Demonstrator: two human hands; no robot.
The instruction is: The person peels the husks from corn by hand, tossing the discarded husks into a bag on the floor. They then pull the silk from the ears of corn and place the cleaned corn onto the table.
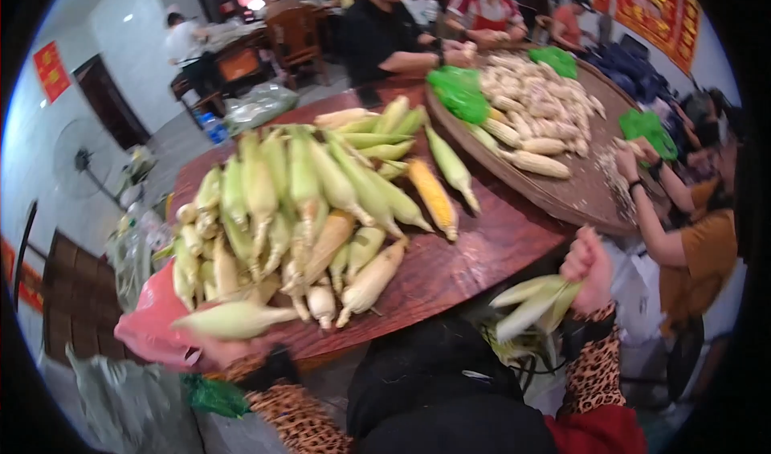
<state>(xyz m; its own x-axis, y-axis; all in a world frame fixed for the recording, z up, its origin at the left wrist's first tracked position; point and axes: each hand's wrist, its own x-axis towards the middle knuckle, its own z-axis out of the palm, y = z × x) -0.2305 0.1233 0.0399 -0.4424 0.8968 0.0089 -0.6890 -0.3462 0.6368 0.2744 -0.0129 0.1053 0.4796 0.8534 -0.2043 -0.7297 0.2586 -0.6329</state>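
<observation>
A large pile of corn ears in green and pale husks (301,177) covers the left part of a glossy reddish wooden table (476,255). At its near left, my left hand (224,348), blurred, holds an ear of corn in its husk (238,320) from below. The ear hides most of its fingers. My right hand (587,273) is a fist beyond the table's near right edge, gripping loose green husk leaves (542,303). A bare yellow corn cob (432,198) lies right of the pile, beside a green-husked ear (449,168).
A round woven tray (512,180) holds many pale husked-off cobs (533,104) and green plastic bags (461,92). A person in brown (692,243) works at its right; others sit behind. A red plastic bag (153,318) hangs at the table's left edge. Husks (512,351) lie below my right hand.
</observation>
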